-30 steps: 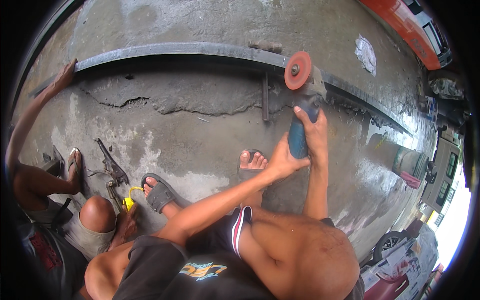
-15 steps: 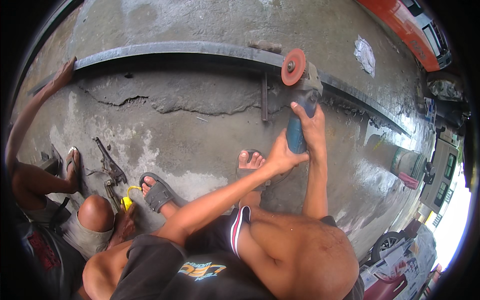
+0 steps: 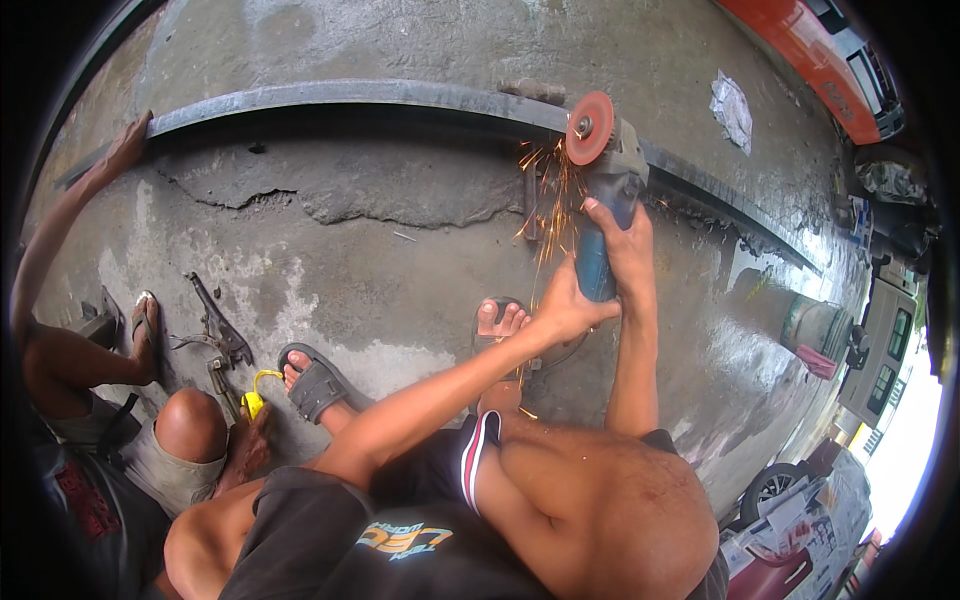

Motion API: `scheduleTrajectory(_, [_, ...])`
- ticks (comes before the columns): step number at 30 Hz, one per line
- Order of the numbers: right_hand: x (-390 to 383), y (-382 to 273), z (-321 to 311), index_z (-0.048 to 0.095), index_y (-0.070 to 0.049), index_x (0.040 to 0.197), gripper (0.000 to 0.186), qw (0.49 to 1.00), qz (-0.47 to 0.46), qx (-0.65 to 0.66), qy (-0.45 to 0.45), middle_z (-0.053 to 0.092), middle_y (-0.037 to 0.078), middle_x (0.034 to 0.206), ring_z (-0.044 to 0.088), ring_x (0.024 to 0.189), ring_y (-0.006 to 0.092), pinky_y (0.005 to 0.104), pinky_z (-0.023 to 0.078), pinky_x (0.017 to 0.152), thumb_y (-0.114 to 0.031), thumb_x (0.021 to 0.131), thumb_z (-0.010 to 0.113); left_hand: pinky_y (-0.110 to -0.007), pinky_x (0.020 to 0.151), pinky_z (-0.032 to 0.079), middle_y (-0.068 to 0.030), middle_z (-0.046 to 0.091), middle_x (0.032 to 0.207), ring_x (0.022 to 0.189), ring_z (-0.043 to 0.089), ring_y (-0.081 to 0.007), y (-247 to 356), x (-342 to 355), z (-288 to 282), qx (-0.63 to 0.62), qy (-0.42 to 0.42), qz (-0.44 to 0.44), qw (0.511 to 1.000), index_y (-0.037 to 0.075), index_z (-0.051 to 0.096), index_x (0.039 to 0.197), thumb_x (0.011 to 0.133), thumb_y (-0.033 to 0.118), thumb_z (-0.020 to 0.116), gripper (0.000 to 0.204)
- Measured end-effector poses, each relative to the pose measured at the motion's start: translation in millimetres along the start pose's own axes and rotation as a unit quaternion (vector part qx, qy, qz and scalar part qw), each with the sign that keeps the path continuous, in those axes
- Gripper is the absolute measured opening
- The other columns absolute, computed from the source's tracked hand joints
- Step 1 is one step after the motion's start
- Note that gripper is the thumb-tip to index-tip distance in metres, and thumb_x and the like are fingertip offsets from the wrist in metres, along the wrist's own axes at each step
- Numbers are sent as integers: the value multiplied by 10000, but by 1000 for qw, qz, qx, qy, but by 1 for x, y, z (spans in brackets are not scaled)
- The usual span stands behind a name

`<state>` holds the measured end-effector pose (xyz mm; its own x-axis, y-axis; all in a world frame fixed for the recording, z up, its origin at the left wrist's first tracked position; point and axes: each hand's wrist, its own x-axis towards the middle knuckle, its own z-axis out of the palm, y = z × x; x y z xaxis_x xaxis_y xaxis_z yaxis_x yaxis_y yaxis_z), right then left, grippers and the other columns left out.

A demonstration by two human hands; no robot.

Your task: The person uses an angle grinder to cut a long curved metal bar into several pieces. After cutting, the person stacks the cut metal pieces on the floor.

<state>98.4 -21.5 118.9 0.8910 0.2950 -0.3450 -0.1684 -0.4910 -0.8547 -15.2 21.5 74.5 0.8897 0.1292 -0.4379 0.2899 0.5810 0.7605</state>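
Observation:
Both of my hands grip an angle grinder [image 3: 597,262] with a blue-green body and a red cutting disc [image 3: 590,128]. My left hand [image 3: 572,305] wraps the rear end of the body. Farther forward, my right hand [image 3: 630,245] closes round it, thumb on top. The disc stands against a long grey metal bar [image 3: 340,93], and orange sparks [image 3: 553,195] spray down toward my feet. At the far left, a co-worker's hand [image 3: 128,148] rests on the bar's end. Their other hand [image 3: 250,440] is by a yellow tape measure [image 3: 253,403].
A short metal piece [image 3: 530,200] lies beneath the bar, and a rough block [image 3: 532,91] sits behind it. Dark metal tools [image 3: 225,325] lie near the co-worker's foot. A bucket-like container [image 3: 808,325] with a pink cloth stands right; an orange vehicle [image 3: 815,60] is upper right.
Sparks now fly from the disc at the bar, where none showed before. The grinder has shifted very slightly up and to the right. The co-worker's hand on the bar has stayed put.

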Motion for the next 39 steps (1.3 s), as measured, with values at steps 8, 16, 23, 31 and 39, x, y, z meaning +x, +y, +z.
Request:
scheduleTrajectory(8, [7,-4,3,622,13,1092,454,1000,-17,-1,1,679,63,917,619,774,125,295,512,708,-314,832,799,-294,715,545,-45,656,961,848,635,-113,-6,10,-1,-29,-34,11,999,-38,560,1155,738,27,786,479])
scheduleTrajectory(16, [11,-2,2,624,22,1080,481,1000,-15,5,-1,686,76,896,633,769,138,301,521,697,-342,826,810,-297,730,532,-31,649,932,836,617,-117,10,8,-4,3,-21,-14,1000,-34,599,1088,726,34,791,415])
scheduleTrajectory(23, [11,-3,-1,619,24,1089,498,999,-1,-40,3,680,85,897,628,763,127,289,520,687,-357,828,804,-297,737,534,-26,638,948,834,622,-134,14,8,-3,9,-20,-38,999,-25,536,1197,717,33,800,551])
scheduleTrajectory(31, [12,-2,1,616,20,1083,499,1000,-23,-19,-6,667,70,886,599,745,112,277,504,669,-357,821,811,-275,721,532,-6,632,964,848,624,-103,-3,12,-2,-58,-18,1,998,-10,505,1241,730,16,792,587])
scheduleTrajectory(39, [11,-2,1,612,20,1064,492,999,-18,-29,10,659,66,869,594,721,116,285,502,651,-357,819,812,-271,715,532,-32,631,973,849,629,-110,6,10,-1,-13,-24,-60,998,-21,481,1279,733,7,793,629])
